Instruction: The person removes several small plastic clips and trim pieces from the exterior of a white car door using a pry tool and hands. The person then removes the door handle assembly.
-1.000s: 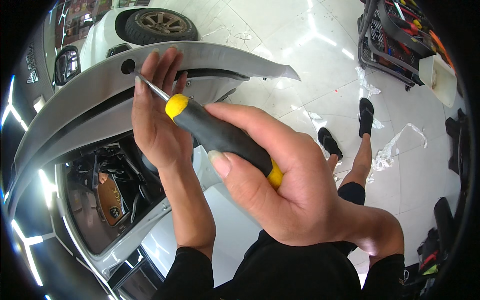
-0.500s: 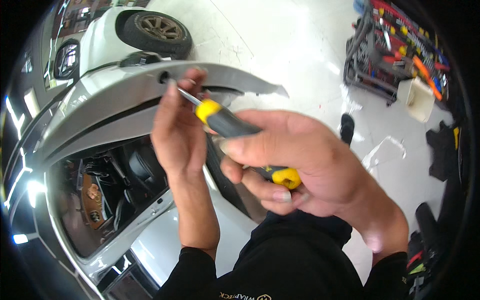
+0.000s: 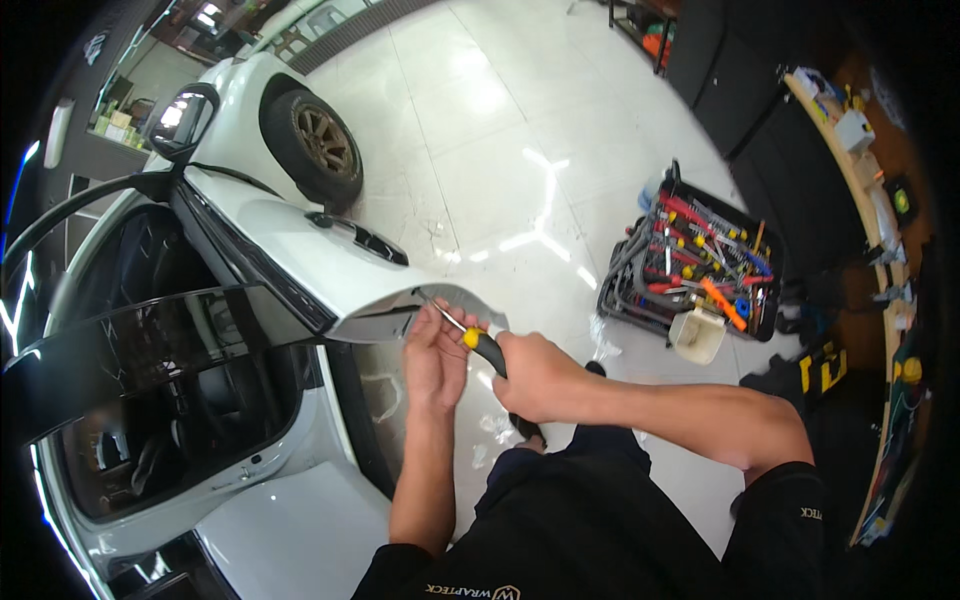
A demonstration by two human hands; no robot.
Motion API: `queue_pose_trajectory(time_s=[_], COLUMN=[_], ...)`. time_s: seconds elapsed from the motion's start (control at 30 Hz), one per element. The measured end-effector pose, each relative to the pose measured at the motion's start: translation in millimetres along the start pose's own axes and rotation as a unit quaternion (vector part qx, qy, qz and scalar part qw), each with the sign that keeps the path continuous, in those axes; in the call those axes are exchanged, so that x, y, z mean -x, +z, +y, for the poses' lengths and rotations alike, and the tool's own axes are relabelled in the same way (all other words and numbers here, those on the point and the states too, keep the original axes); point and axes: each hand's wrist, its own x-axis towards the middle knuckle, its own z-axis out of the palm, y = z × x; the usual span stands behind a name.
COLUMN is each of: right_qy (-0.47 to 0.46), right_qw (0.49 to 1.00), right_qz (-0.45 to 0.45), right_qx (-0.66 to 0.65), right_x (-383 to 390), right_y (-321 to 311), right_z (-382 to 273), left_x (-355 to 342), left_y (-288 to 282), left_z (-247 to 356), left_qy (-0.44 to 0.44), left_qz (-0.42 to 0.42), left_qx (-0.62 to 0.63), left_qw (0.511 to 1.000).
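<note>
My right hand (image 3: 538,375) is closed around the handle of a screwdriver (image 3: 484,350) with a black and yellow grip and a thin metal shaft. The shaft slants up to the left, toward a small dark hole in the end face of an open white car door (image 3: 310,255). Beside that edge, my left hand (image 3: 436,358) has its thumb and fingers closed about the shaft near its tip. Whether the tip sits inside the hole is too small to tell. A door handle (image 3: 362,238) shows on the outer panel, just beyond my hands.
At the right on the floor stands a black tool cart (image 3: 625,290) full of hand tools, with a cream bin (image 3: 697,335) on its side. The car's front wheel (image 3: 322,140) is ahead left. Farther right runs a wooden-edged workbench (image 3: 850,180).
My view has drawn back and tilted up, showing more of the door, floor and tool cart. The screwdriver stays in my right hand, with my left hand at its shaft.
</note>
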Motion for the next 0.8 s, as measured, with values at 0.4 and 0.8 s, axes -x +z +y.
queue_pose_trajectory(time_s=[0.4,0.8], right_qy=[0.116,-0.09], right_qw=[0.729,0.986], right_qz=[-0.266,0.136], right_qx=[-0.62,0.012], right_x=[16,53], right_y=[-21,6], right_z=[26,6], left_x=[-9,39], left_y=[10,55], left_z=[-18,-16], left_qy=[0.003,-0.045], left_qz=[-0.044,0.133], left_qx=[0.417,0.038], left_qw=[0.908,0.989])
